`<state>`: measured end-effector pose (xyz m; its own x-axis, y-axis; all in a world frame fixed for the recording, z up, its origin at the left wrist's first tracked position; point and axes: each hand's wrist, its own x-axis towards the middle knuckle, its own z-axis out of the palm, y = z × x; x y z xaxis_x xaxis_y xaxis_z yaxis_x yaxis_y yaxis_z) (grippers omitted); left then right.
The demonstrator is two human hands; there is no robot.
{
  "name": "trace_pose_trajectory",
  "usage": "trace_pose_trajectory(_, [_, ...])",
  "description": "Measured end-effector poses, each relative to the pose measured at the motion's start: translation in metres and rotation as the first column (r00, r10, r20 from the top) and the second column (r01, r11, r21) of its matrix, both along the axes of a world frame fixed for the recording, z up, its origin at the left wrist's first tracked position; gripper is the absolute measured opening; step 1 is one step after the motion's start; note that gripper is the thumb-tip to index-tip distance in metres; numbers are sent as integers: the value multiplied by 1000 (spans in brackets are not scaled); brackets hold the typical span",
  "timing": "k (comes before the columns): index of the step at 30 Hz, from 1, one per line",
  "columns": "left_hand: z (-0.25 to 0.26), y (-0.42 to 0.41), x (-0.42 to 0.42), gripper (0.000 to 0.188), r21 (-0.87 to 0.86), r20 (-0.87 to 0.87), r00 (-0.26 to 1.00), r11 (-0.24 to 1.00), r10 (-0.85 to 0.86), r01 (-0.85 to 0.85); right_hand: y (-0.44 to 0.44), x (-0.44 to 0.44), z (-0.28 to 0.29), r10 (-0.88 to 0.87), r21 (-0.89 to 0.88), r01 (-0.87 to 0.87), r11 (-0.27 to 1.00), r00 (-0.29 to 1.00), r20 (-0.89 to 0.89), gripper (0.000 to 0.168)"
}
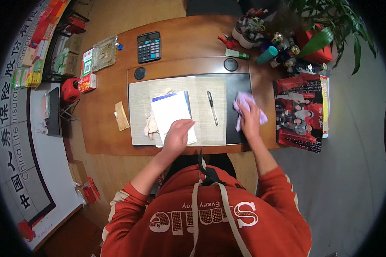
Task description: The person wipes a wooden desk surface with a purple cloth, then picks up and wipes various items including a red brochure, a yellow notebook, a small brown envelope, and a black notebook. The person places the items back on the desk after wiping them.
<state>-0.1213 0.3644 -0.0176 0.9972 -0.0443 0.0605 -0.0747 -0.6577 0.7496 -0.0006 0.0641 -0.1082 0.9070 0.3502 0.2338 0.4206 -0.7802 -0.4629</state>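
Observation:
My right hand [251, 120] grips a crumpled lilac cloth [243, 98] at the right end of the black desk pad [236, 135], near its edge. Over the lower part of a white-paged booklet or paper stack [170, 109] is my left hand [177, 136], its fingers pointing right. Whether those fingers press on the paper or hold it is unclear. Under the stack, a beige cloth [151, 128] sticks out on the left. A black-capped clear pen [213, 109] lies on the woven beige mat [209, 136], between my two hands.
The wooden desk [99, 135] carries a calculator [149, 47], a clear plastic box [105, 53], a brown paper strip [122, 116] and a green-white tube [237, 54]. On the right are a teal cylinder [267, 55], a plant [331, 30] and a red-black photo folder [297, 112].

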Motion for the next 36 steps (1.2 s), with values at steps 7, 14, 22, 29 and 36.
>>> trace_pose_trajectory(7, [-23,49,-46,32,-18,63,884,886,463,-463,-32,-50,29,-23,35,31,999,978,-209,63])
trace_pose_trajectory(14, [-51,57,-60,46,-37,-178,786,794,592,-607,113,59,126,228,219,-221,950,974,-9,56])
trace_pose_trajectory(22, [-39,48,-64,77,368,-33,923,863,383,-345,210,-31,73,532,217,-503,837,840,-104,52])
trace_pose_trajectory(29, [-36,53,-74,87,386,-175,908,875,381,-292,177,-86,39,760,5,-772,635,624,-180,44])
trace_pose_trajectory(36, [-40,64,-72,85,316,-123,933,905,338,-286,264,2,51,596,-18,-598,801,800,-77,44])
